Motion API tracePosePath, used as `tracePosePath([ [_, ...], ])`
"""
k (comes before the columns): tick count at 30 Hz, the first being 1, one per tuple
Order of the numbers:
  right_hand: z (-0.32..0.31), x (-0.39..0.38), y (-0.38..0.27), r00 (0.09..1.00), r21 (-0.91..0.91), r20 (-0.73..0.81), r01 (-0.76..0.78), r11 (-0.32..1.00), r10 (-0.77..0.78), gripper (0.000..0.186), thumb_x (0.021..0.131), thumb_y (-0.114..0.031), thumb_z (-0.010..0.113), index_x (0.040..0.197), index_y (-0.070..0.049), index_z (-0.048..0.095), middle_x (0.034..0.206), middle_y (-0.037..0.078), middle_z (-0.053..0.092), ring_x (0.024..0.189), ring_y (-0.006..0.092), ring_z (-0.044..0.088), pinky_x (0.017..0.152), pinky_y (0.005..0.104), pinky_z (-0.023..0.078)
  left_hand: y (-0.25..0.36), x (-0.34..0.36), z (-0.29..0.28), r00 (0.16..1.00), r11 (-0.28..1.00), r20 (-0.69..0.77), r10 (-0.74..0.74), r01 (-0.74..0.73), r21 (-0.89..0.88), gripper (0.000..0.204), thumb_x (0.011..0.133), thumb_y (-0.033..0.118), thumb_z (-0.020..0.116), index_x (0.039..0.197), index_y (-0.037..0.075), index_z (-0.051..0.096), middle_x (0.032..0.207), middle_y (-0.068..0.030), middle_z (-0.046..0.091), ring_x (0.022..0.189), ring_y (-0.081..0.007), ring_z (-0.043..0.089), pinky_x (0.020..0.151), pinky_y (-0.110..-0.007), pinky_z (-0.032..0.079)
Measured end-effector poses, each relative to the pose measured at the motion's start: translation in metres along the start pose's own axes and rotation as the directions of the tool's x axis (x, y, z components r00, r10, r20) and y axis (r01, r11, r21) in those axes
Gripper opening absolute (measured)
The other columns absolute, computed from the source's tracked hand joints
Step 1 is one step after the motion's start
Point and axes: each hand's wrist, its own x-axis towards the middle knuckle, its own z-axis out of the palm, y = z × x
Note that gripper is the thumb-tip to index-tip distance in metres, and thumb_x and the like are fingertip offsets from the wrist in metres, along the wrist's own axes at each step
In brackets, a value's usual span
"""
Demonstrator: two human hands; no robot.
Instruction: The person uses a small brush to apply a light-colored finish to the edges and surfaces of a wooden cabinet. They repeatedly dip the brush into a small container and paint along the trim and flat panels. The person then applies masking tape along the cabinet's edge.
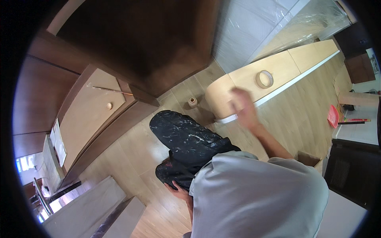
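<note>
My left hand [177,191] rests against the side of my black, paint-spattered trousers [186,137], its fingers apart with nothing in them. Over the near end of a long, pale wooden surface [279,63] hangs my right hand [243,107]. Motion smears its fingers, so whether it holds anything cannot be made out. A roll of tape [264,79] lies on that surface, just beyond the right hand. On the floor in front of my knees stands a small cone-shaped spool [192,102].
Dark brown cabinetry [139,31] rises ahead. A brown shelf [89,115] at left bears a thin stick [111,91] and a small round object [110,106]. Clear plastic sheeting [254,27] covers a white unit. Boards [85,204] lie lower left; a red dustpan [333,116] is at right.
</note>
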Motion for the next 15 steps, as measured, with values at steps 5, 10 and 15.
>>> tracePosePath([
  [5,-0.066,0.019,0.065,0.967,-0.395,-0.249,-0.151,0.906,0.053,0.041,0.082,-0.009,0.074,0.121,-0.002,0.062,0.121,0.020,0.061,0.117,0.0368,0.055,0.101,0.0474,0.043,0.006,-0.004,-0.002,1.000,0.999,-0.016,0.012,-0.012,0.033,0.072,0.101,0.045,0.054,0.148,-0.006,0.038,0.154,-0.0271,0.036,0.143,-0.0391,0.037,0.120,-0.043,0.027],
  [10,-0.070,0.012,0.097,0.980,-0.505,-0.141,-0.191,0.842,0.138,0.029,0.081,-0.008,0.074,0.108,-0.001,0.066,0.117,0.018,0.064,0.113,0.0372,0.057,0.097,0.0481,0.044,0.010,-0.008,-0.002,1.000,1.000,-0.007,-0.008,0.008,-0.029,0.070,0.101,0.044,0.054,0.148,-0.006,0.039,0.155,-0.0276,0.035,0.144,-0.0390,0.035,0.120,-0.043,0.026],
  [15,-0.060,0.017,0.097,0.982,-0.459,-0.128,-0.181,0.870,0.137,0.021,0.084,-0.005,0.070,0.105,-0.001,0.065,0.110,0.017,0.066,0.111,0.0370,0.059,0.097,0.0486,0.043,0.010,-0.013,-0.007,0.995,0.988,0.020,-0.102,0.104,-0.116,0.074,0.101,0.046,0.054,0.150,-0.006,0.034,0.157,-0.0274,0.031,0.146,-0.0380,0.030,0.121,-0.042,0.022],
])
